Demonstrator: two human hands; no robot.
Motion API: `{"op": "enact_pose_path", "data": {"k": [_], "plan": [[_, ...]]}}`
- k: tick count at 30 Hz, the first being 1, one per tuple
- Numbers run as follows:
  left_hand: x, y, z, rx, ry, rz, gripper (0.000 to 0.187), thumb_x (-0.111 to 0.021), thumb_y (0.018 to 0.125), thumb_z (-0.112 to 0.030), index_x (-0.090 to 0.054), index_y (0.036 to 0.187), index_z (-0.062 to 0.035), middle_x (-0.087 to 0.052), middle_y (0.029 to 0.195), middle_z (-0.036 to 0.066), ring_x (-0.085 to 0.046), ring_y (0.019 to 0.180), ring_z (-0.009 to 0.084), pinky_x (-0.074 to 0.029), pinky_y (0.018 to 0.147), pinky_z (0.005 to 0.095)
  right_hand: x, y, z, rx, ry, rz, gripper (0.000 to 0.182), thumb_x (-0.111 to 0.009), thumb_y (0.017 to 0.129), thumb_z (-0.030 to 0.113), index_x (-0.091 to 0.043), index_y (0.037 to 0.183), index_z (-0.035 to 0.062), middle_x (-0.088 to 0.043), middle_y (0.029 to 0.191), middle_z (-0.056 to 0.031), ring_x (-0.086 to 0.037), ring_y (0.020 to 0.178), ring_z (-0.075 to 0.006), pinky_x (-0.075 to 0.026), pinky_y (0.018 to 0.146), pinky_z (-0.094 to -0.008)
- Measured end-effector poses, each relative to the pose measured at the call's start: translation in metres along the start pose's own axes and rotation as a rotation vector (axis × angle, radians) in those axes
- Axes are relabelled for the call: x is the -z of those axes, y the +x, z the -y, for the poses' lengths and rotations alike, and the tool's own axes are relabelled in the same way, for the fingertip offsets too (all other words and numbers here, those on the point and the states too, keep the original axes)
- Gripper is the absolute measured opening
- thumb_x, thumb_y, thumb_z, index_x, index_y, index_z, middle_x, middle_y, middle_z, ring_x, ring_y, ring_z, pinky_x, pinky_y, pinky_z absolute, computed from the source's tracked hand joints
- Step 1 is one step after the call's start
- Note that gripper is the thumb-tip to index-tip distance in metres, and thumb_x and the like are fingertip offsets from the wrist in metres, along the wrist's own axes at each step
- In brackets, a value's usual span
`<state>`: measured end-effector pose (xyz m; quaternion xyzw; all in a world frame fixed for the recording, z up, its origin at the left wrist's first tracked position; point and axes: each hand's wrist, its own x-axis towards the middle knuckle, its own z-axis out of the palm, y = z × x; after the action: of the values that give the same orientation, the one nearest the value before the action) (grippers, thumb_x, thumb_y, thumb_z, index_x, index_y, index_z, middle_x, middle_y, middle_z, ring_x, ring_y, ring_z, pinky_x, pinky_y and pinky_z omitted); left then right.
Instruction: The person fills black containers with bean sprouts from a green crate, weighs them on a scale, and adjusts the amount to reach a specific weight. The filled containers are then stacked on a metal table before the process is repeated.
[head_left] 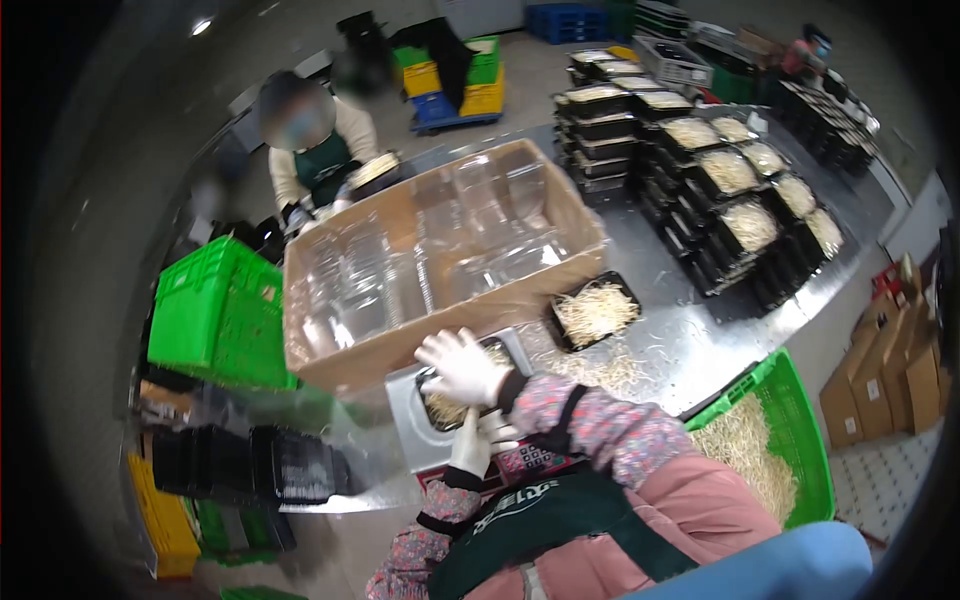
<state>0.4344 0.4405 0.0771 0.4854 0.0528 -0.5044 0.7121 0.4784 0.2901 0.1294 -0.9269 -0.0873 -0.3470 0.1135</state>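
Working tray: black, filled with pale sprouts (443, 411), set on a scale (408, 420) just on the near side of the large box; long axis slanting from near left to far right, one short end toward the box, middle largely covered by the hands. Right hand (462, 368): white-gloved, open, fingers spread and pointing left, laid across the tray; pressure cannot be told. Left hand (476, 442): white-gloved, at the tray's near edge, fingers partly hidden; whether it grips cannot be told. Large box (450, 305): cardboard, open-topped, holding clear plastic lids (365, 275); its near wall closes off the far side of the scale. Second tray (597, 312): black, sprout-filled, right of the box's near corner, slanted likewise, loose sprouts (610, 370) beside it. Open room: metal tabletop (690, 345) between second tray and tray stacks (735, 200), bounded on the near side by the table edge and a green crate of sprouts (815, 455). Left side: stacked black trays (290, 465) near, green crate (210, 310) farther off. Far left: a person (325, 165) holding a filled tray (374, 172).
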Motion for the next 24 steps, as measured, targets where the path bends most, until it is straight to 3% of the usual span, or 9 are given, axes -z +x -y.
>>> {"op": "enact_pose_path", "data": {"k": [2, 4, 7, 12, 13, 15, 18, 23, 24], "plan": [[0.003, 0.004, 0.002, -0.094, 0.006, -0.04, 0.04, -0.04, 0.102, -0.042, -0.053, 0.119, -0.0078, -0.064, 0.098, 0.011, -0.065, 0.084, 0.0285, -0.057, 0.071, 0.0505, -0.012, -0.005, 0.004, -0.128, 0.13, 0.303, 0.065, -0.051, 0.091, 0.052, -0.048, 0.137, 0.0061, -0.063, 0.109, -0.0142, -0.057, 0.104, -0.0326, -0.038, 0.091, -0.0506], [-0.019, -0.006, -0.01, -0.097, -0.001, -0.119, 0.046, -0.041, 0.101, -0.041, -0.052, 0.116, 0.0004, -0.062, 0.093, 0.013, -0.065, 0.076, 0.0286, -0.058, 0.067, 0.0453, 0.001, 0.004, 0.004, -0.203, 0.181, 0.484, 0.065, -0.05, 0.092, 0.053, -0.05, 0.135, 0.0043, -0.063, 0.104, -0.0141, -0.058, 0.101, -0.0315, -0.04, 0.089, -0.0468], [-0.016, -0.004, -0.011, -0.039, 0.01, -0.158, 0.051, -0.044, 0.1, -0.041, -0.05, 0.116, 0.0069, -0.063, 0.1, 0.017, -0.065, 0.08, 0.0296, -0.058, 0.071, 0.0457, 0.005, 0.012, -0.006, -0.253, 0.238, 0.591, 0.065, -0.048, 0.093, 0.054, -0.052, 0.133, 0.0027, -0.064, 0.11, -0.0173, -0.059, 0.104, -0.0331, -0.043, 0.09, -0.0458], [0.006, -0.011, -0.013, -0.124, 0.232, -0.234, 0.042, -0.053, 0.097, -0.033, -0.05, 0.102, 0.0081, -0.062, 0.074, 0.021, -0.062, 0.054, 0.0289, -0.057, 0.053, 0.0431, 0.027, -0.022, -0.064, -0.481, 0.53, 0.749, 0.058, -0.057, 0.09, 0.05, -0.061, 0.123, 0.0029, -0.065, 0.114, -0.0206, -0.061, 0.109, -0.0353, -0.046, 0.095, -0.041], [0.005, -0.009, -0.014, -0.116, 0.256, -0.234, 0.038, -0.053, 0.097, -0.032, -0.049, 0.098, 0.0059, -0.061, 0.072, 0.02, -0.061, 0.05, 0.0279, -0.056, 0.05, 0.042, 0.045, -0.038, -0.072, -0.547, 0.591, 0.702, 0.053, -0.057, 0.089, 0.05, -0.065, 0.116, 0.0041, -0.066, 0.111, -0.0207, -0.062, 0.106, -0.0358, -0.047, 0.093, -0.042], [-0.017, -0.01, -0.022, -0.07, 0.319, -0.257, 0.032, -0.054, 0.097, -0.029, -0.047, 0.093, 0.0012, -0.06, 0.069, 0.018, -0.059, 0.047, 0.0257, -0.056, 0.046, 0.0405, 0.051, -0.081, -0.079, -0.715, 0.779, 0.469, 0.042, -0.065, 0.089, 0.038, -0.067, 0.111, 0.0032, -0.069, 0.096, -0.0125, -0.065, 0.09, -0.0238, -0.049, 0.085, -0.0346], [-0.037, 0.001, -0.023, -0.066, 0.417, -0.021, 0.028, -0.052, 0.099, -0.027, -0.051, 0.099, 0.001, -0.063, 0.081, 0.019, -0.065, 0.056, 0.0275, -0.057, 0.05, 0.0391, 0.084, -0.134, -0.096, -0.944, 1.041, 0.209, 0.028, -0.072, 0.087, 0.019, -0.067, 0.108, 0.0019, -0.065, 0.085, -0.0003, -0.057, 0.081, -0.0086, -0.048, 0.078, -0.0257], [-0.097, 0.028, -0.029, -0.204, 0.478, 0.137, 0.022, -0.05, 0.099, -0.018, -0.056, 0.107, 0.0011, -0.064, 0.098, 0.015, -0.069, 0.079, 0.0254, -0.06, 0.061, 0.0353, 0.244, -0.163, -0.157, -1.147, 0.753, -0.524, 0.03, -0.071, 0.083, 0.011, -0.063, 0.11, 0.0033, -0.064, 0.087, -0.0006, -0.056, 0.076, -0.007, -0.047, 0.069, -0.0217], [-0.107, 0.032, -0.03, -0.299, 0.551, 0.155, 0.02, -0.05, 0.099, -0.015, -0.057, 0.109, 0.0008, -0.064, 0.102, 0.014, -0.068, 0.086, 0.0241, -0.06, 0.065, 0.0339, 0.263, -0.174, -0.182, -1.036, 0.675, -0.798, 0.028, -0.071, 0.083, 0.009, -0.062, 0.109, 0.0035, -0.059, 0.082, 0.0024, -0.052, 0.072, -0.0051, -0.044, 0.065, -0.0205]]}}
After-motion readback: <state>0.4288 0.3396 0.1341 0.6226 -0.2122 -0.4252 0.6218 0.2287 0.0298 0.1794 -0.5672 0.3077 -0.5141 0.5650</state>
